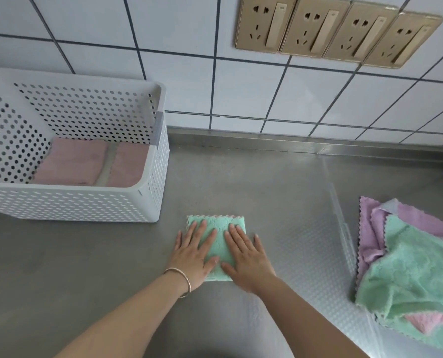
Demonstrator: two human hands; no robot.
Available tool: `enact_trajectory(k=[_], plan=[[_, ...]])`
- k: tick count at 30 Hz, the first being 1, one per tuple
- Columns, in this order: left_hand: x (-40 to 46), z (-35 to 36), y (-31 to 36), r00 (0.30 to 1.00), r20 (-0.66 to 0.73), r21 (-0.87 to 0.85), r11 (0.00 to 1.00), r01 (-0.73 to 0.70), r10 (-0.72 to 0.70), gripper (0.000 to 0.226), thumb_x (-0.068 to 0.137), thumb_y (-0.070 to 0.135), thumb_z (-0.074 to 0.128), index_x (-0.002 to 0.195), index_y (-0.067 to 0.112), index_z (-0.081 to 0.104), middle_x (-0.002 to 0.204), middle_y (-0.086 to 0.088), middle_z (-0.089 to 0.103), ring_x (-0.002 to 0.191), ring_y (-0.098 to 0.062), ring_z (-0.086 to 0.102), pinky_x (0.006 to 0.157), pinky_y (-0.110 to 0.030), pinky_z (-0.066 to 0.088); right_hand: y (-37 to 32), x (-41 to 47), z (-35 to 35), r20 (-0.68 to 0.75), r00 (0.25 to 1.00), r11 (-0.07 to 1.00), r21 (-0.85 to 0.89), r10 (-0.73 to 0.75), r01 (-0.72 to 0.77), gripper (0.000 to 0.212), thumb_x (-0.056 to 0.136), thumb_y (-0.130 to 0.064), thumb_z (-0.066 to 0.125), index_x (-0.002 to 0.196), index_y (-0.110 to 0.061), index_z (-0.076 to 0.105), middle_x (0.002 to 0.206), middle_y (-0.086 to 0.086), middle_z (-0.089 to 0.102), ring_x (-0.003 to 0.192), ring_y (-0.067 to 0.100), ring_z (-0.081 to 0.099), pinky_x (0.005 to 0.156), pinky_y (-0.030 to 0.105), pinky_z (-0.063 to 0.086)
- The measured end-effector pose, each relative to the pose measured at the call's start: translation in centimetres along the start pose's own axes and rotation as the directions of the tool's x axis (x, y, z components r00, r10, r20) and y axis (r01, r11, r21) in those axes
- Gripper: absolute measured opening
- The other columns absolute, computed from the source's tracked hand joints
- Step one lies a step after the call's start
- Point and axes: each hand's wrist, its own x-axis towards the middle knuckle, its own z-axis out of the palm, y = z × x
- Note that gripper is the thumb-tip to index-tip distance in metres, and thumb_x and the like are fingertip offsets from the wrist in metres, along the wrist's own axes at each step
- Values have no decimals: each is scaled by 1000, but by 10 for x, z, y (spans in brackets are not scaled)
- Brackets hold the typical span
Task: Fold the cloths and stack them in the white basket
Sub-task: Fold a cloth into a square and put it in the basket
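Head view: folded mint-green fleece cloth flat on brushed steel counter, pressed under both palms. Left hand over its 9 o'clock edge, right hand over 3 o'clock, fingers straight, spread, pointing to 12, thumbs nearly meeting near 6. White perforated plastic basket at 10 o'clock, two folded pink cloths inside, perhaps stacked deeper. Loose heap of green and lilac cloths at 3 o'clock.

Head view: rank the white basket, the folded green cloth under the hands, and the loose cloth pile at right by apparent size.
1. white basket, clearly largest.
2. loose cloth pile, though it is cut off by the frame edge and nearer the camera, so its true size is unsure.
3. folded green cloth, smallest.
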Motion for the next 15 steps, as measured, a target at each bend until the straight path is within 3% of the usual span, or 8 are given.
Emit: enact_trajectory(k=[1,3,4,5,7,10,12,15], plan=[[0,-10,-1,999,42,-130,991,13,-7,82,72,62,3,147,31,15,156,6,-4,144,-13,-11,116,-41,7,-2,0,-5,-3,1000,1000,28,12,-12,74,83,-58,6,144,-23,-19,152,-9,-25,140,9,-24,118,42,-7],[-6,-23,-1,989,-26,-426,896,122,-147,79,71,60,13,134,24,46,148,1,35,138,-19,28,111,-32,21,-8,-2,-15,-76,995,985,163,68,-55,68,93,-43,34,150,-21,5,158,-8,-5,145,10,-4,118,35,1],[-9,-27,-2,949,-102,-567,801,193,-300,68,73,57,26,120,19,58,131,-2,52,124,-24,44,104,-31,31,-11,-3,-19,-165,978,964,251,132,-88,63,93,-35,43,148,-18,20,157,-4,13,144,13,13,117,32,11],[-9,-27,-3,880,-118,-668,693,273,-460,52,75,50,42,110,16,62,115,-3,57,111,-25,51,96,-32,37,-13,-4,-23,-261,941,932,341,216,-120,56,91,-27,48,143,-15,33,150,1,31,137,18,29,113,31,23],[-15,-25,-5,777,-55,-735,552,394,-627,28,78,25,63,102,11,60,102,-5,52,104,-28,53,91,-34,42,-21,-7,-25,-372,838,855,481,399,-194,47,87,-17,51,133,-12,47,130,5,50,119,22,47,99,34,41],[-18,-19,-3,736,143,-724,437,534,-662,37,78,18,68,109,3,57,106,-11,52,106,-31,53,92,-33,42,-27,-9,-24,-137,796,676,624,589,-392,43,87,-18,49,130,-14,45,125,4,48,107,22,53,80,31,45],[-17,-16,0,759,176,-667,491,561,-627,30,78,24,65,101,6,60,104,-15,60,102,-33,56,87,-34,45,-27,-8,-23,32,781,521,728,624,-446,40,87,-21,50,126,-13,46,123,3,53,102,22,56,74,28,44],[-17,-20,5,793,166,-557,608,566,-586,18,79,31,59,77,14,56,91,-16,63,91,-36,58,76,-36,47,-23,-8,-22,146,779,367,818,610,-442,29,88,-24,54,114,-11,56,103,5,62,87,20,56,71,26,42]])
